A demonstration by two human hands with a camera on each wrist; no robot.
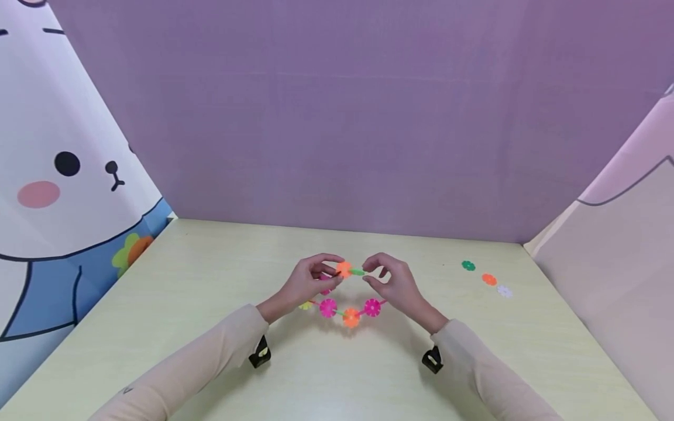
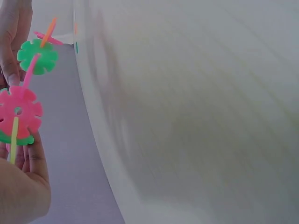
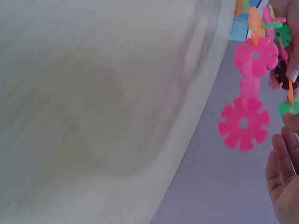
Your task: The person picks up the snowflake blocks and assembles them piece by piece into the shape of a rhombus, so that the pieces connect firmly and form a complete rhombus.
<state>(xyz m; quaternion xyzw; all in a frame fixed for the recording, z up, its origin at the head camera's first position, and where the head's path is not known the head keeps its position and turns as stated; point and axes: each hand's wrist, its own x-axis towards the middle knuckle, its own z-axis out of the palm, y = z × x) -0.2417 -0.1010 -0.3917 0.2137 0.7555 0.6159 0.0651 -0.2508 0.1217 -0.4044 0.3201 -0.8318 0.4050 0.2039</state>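
A chain of notched flower-shaped plastic discs hangs in a loop between the two hands, over the table. At its top in the head view, my left hand [image 1: 310,278] pinches an orange disc [image 1: 344,269] between thumb and forefinger. Facing it, my right hand [image 1: 392,280] has thumb and fingertips at the outer end of a green disc [image 1: 357,272], seen edge-on and joined to the orange one. Lower in the loop are a pink disc [image 1: 328,307], another orange disc [image 1: 351,317] and a magenta disc [image 1: 372,307]. The hands partly hide the loop's sides.
On the table's right side lie three loose discs: a green one [image 1: 468,265], an orange one [image 1: 489,279] and a white one [image 1: 505,291]. A purple panel [image 1: 358,117] stands along the back of the pale table [image 1: 342,380]. Printed panels flank it left and right.
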